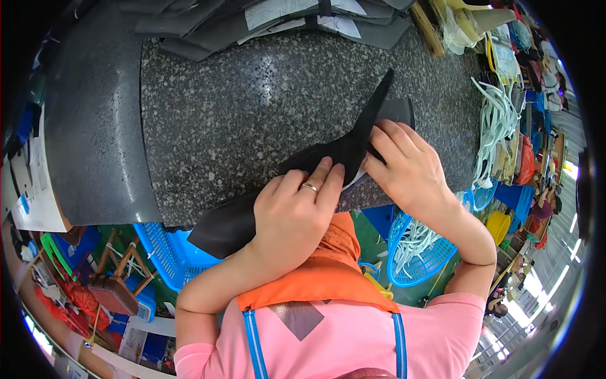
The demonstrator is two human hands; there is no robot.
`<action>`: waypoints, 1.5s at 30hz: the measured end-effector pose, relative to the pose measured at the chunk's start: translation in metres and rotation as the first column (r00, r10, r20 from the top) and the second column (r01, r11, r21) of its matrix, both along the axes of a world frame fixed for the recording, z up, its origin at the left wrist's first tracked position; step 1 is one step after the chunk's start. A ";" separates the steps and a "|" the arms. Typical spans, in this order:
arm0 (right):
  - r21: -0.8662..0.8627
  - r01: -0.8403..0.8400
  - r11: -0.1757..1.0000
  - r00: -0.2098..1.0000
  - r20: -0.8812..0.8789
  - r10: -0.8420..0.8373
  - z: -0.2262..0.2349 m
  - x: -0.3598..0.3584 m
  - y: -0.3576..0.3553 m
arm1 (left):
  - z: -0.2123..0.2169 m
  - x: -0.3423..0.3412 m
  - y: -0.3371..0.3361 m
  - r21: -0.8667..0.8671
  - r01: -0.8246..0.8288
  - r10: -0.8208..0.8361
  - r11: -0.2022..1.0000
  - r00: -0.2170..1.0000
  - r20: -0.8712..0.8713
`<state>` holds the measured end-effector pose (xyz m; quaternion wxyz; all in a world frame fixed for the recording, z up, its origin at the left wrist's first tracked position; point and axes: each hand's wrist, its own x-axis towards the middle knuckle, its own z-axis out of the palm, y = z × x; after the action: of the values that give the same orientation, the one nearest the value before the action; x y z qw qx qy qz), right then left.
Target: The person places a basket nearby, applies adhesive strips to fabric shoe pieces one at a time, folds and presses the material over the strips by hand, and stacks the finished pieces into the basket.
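Note:
A floppy black sheet piece (356, 144) lies folded at the near edge of the speckled stone tabletop, one narrow pointed end sticking up toward the far right. Its other end (221, 227) hangs past the near edge on the left. My left hand (293, 211), a ring on one finger, bears down on the piece with bent fingers closed over it; its thumb is hidden. To the right, my right hand (407, 161) has its fingers curled around the sheet's right side. A bit of pale underside shows between the hands.
Stacked dark sheets with white papers (303, 19) lie along the far edge. Pale strips (495, 120) hang at the right, above a blue basket of strips (413, 249). Another blue basket (167, 252) and a wooden stool (120, 284) stand at lower left.

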<state>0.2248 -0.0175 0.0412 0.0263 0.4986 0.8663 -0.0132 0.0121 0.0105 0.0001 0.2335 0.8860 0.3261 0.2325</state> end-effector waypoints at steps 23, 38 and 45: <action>-0.235 0.491 0.839 0.634 -0.564 -0.529 -0.033 0.019 -0.013 | 0.016 0.028 0.019 0.068 0.506 -0.438 0.860 0.800 -0.409; -0.005 0.235 0.972 0.922 -0.316 -0.225 -0.022 0.029 -0.021 | 0.022 0.009 0.011 -0.049 0.354 -0.353 0.934 0.895 -0.274; -0.058 0.145 0.988 0.941 -0.302 -0.156 -0.013 0.034 0.004 | 0.030 -0.016 0.014 -0.369 0.005 -0.073 0.930 0.982 -0.172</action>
<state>0.2586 -0.0136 0.0280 -0.1003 0.5548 0.8189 -0.1073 -0.0035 0.0247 0.0304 0.3684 0.8507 0.3661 0.0806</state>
